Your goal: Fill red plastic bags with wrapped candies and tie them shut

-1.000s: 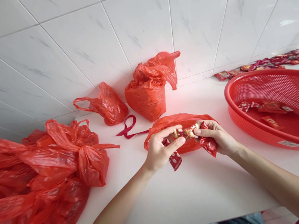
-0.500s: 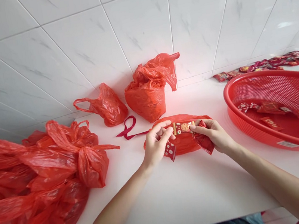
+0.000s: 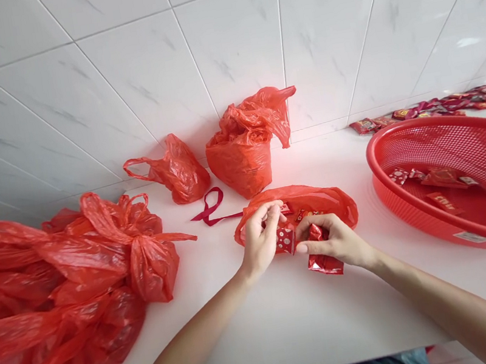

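My left hand (image 3: 261,240) is closed in a pinch, and a red candy packet with white dots (image 3: 285,240) sits in it. Close on the right, my right hand (image 3: 338,244) curls around a shiny plain red packet (image 3: 324,262), its thumb near the dotted packet's edge. Both hands are over the front of a red plastic bag (image 3: 342,200) whose mouth lies spread wide on the white table. Inside that bag, small red and gold packets (image 3: 306,214) show in part behind my fingers.
A red mesh basket (image 3: 386,196) with several packets stands at right. Tied red bags (image 3: 56,285) fill the left side. A small bag (image 3: 181,173) and a fuller one (image 3: 240,161) stand by the wall. A dark red ribbon (image 3: 210,208) lies near; wrapped packets (image 3: 452,104) line the back right.
The gold-patterned packet has left my right fingers, and packets now show inside the bag. My right hand has moved left and lower, turning the shiny packet. The bag's mouth looks wider.
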`<state>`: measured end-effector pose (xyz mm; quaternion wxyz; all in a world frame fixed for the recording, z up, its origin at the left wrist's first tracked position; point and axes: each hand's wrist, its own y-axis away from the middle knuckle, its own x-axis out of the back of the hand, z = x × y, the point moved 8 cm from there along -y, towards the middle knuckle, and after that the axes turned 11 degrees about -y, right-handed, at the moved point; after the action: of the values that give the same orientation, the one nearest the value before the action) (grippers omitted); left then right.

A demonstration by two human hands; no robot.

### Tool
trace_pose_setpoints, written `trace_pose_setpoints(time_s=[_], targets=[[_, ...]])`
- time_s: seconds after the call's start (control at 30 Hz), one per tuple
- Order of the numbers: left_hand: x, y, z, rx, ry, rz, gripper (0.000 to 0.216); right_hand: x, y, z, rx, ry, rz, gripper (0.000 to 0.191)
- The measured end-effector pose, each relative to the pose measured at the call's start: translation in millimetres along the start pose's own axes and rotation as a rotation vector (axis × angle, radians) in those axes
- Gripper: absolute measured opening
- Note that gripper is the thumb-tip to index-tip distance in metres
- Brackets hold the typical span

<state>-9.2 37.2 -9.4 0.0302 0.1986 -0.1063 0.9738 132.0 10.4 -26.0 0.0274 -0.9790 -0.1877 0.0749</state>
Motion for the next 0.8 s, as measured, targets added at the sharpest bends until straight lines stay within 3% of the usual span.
trace_pose_setpoints(time_s=[0.17,0.43,0.8], targets=[[-7.7,6.4,5.7,0.002,0.038,-0.068,0.04,5.2,0.8,6.3,-0.041,-0.049,0.072,0.037],[-12.9,3.2,-4.5,0.147,0.192,-0.172,0.04,29.9,1.2,-2.5,0.03,-0.134,0.214,0.038],[-13.8,5.1,9.6,0.011,0.197,-0.205,0.033,35.3,2.5,-10.8,0.101,-0.066,0.254,0.032]])
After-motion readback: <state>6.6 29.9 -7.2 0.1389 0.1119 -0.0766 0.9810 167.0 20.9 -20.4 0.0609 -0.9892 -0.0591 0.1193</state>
